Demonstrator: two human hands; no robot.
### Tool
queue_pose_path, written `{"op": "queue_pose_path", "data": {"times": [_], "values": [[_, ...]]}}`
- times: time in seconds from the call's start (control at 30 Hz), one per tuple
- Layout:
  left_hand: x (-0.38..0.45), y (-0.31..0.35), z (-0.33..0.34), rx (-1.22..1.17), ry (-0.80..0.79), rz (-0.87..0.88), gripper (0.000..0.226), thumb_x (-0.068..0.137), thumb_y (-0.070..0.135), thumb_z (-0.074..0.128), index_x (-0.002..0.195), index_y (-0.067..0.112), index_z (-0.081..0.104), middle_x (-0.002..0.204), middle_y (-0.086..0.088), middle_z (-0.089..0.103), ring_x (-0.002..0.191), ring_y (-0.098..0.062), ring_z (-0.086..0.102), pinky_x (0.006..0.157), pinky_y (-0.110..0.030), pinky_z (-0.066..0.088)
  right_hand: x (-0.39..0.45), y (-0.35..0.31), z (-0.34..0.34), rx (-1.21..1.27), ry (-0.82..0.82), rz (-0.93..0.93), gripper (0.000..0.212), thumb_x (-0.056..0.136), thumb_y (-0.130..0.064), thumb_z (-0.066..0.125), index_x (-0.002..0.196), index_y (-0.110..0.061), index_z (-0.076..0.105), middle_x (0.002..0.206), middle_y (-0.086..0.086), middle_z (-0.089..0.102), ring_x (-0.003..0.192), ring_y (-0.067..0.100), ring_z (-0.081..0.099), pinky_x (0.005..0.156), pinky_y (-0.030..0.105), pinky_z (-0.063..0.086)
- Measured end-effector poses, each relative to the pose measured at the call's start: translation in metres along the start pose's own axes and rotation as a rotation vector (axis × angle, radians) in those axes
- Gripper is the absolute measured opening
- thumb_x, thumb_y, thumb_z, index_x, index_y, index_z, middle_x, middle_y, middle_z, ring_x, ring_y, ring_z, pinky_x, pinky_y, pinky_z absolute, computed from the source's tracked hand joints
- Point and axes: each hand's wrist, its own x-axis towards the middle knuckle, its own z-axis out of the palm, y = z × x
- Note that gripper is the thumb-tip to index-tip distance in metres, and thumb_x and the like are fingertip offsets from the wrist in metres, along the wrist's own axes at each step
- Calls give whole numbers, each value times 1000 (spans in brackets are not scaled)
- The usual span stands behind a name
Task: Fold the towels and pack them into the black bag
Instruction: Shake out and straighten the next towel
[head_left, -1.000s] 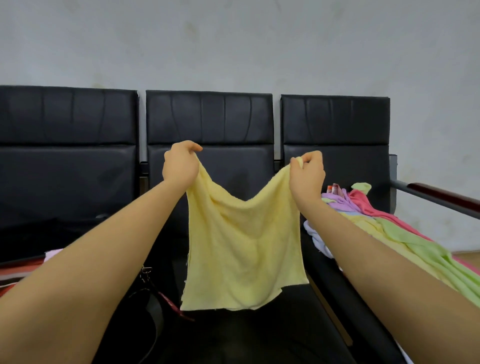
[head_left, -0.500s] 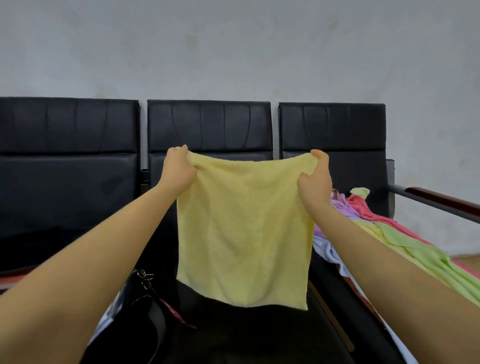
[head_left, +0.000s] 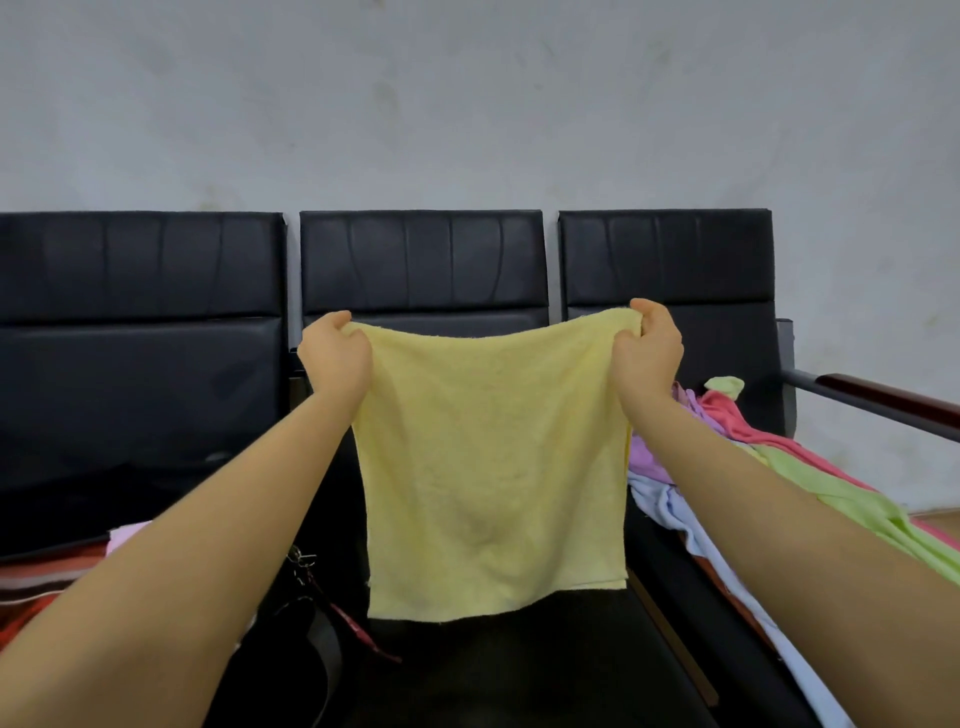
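Both hands, left hand (head_left: 336, 358) and right hand (head_left: 649, 347), pinch the yellow towel's (head_left: 493, 467) top corners, stretching it flat over the middle seat (head_left: 519, 670), probably for folding.

No text, label, brand, number or sign can be read anywhere in the view.

Soft even light, wide-angle edge distortion

Pale yellow towel (head_left: 493, 478); black padded chairs (head_left: 421, 260); pile of towels (head_left: 737, 447) in pink, lilac, green, light blue; grey-white wall (head_left: 467, 104).
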Motion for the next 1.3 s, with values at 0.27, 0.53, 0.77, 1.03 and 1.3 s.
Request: {"op": "queue_pose_path", "data": {"times": [0.27,0.53,0.77,1.03,1.3], "values": [[9,16,-9,128,-48,79,51,84,-11,41,128,10,55,130,-3,52,72,-13,55,55,-19,44,3,-15,6,54,75,-25,43,87,7,41,123,-10,58,125,4,57,114,18,54,96,25,43],[17,20,-18,397,-34,199,37,76,-18,37,60,14,25,110,-28,46,77,-24,35,62,-32,29,8,-24,10,-424,-28,-174,39,83,13,39,114,-2,57,119,16,45,101,33,50,92,41,45],[22,5,-19,463,-48,172,25,75,-16,39,65,0,54,89,-28,56,62,-26,41,58,-42,47,5,-22,6,-783,-5,-342,26,86,9,40,99,-3,59,111,16,51,100,30,46,79,32,34],[21,4,-18,545,-53,267,25,83,-12,43,84,-3,65,101,-20,58,80,-35,59,69,-43,54,10,-9,1,-990,66,-417,20,81,10,45,88,-5,55,108,15,48,96,31,42,81,36,29],[6,-8,-16,732,-103,303,25,84,-13,40,87,7,54,68,-3,39,72,-26,45,60,-35,38,4,13,-2,-1068,-166,-458,16,87,6,42,86,-7,49,108,15,51,98,30,48,81,33,32]]}}
